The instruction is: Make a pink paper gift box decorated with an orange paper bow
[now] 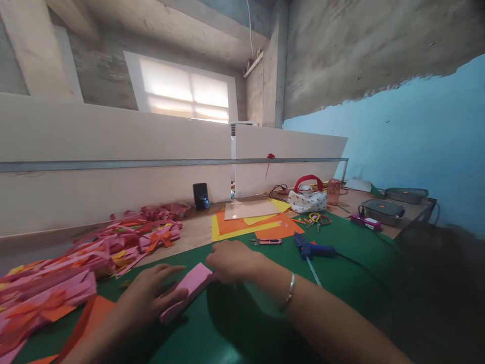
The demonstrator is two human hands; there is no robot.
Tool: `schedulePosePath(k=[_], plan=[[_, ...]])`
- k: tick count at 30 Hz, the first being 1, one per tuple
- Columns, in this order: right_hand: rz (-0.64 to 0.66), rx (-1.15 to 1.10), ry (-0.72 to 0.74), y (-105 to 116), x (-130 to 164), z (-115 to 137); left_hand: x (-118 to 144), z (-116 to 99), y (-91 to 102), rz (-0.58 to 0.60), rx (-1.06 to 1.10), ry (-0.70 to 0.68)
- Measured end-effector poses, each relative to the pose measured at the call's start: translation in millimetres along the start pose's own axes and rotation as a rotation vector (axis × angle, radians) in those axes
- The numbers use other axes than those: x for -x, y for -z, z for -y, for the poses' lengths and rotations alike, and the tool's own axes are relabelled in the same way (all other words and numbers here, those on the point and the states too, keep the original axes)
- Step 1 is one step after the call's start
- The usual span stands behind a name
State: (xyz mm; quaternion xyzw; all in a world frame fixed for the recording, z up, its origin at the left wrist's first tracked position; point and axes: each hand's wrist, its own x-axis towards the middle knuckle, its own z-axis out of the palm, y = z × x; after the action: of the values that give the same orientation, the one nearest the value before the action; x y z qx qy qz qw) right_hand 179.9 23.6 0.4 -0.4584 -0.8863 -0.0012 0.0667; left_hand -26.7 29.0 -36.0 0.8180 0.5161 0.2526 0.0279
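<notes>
**A:** What are the hands doing?

**B:** Both rest on a pink paper strip (187, 293) lying on a green mat (352, 263), near the bottom centre of the view. The left hand (151, 298) lies flat over the strip's near end with its fingers loosely spread, pressing rather than gripping. The right hand (233, 260) meets the strip's far end at about one o'clock from the left hand; its fingers curl down there, but I cannot tell whether they pinch the paper or only hold it flat.

**A:** How far along does the work look?

**B:** My guess is well along, but not finished. At nine o'clock from the hands sits a big heap of pink and orange paper pieces (87, 263), seemingly made up already. At twelve o'clock a stack of orange and yellow sheets (261, 225) lies uncut, so material remains. The strip in hand looks plain and flat.

**A:** Any tools nearby?

**B:** A blue glue gun (312, 249) and a pink craft knife (267, 241) lie untouched between the hands and the sheets. Farther back, scissors (316, 219) and a patterned pouch (307, 199).
</notes>
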Motion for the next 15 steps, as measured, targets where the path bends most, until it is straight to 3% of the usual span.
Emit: schedulePosePath(k=[3, 5, 10, 15], plan=[[0.022, 0.113, -0.011, 1.8, 39.8, -10.6, 4.9, 3.7, -3.4, 0.188, -0.010, 0.024], [-0.009, 0.201, -0.116, -7.1, 72.3, -30.3, 8.4, 5.0, -3.6, 0.234, 0.005, 0.056], [-0.066, 0.393, -0.548, -35.5, 144.5, -113.6, 12.3, 7.2, -3.7, 0.246, 0.009, 0.176], [-0.091, 0.475, -0.718, -43.0, 183.6, -185.2, 12.6, -1.2, 0.6, 0.144, -0.011, 0.223]])
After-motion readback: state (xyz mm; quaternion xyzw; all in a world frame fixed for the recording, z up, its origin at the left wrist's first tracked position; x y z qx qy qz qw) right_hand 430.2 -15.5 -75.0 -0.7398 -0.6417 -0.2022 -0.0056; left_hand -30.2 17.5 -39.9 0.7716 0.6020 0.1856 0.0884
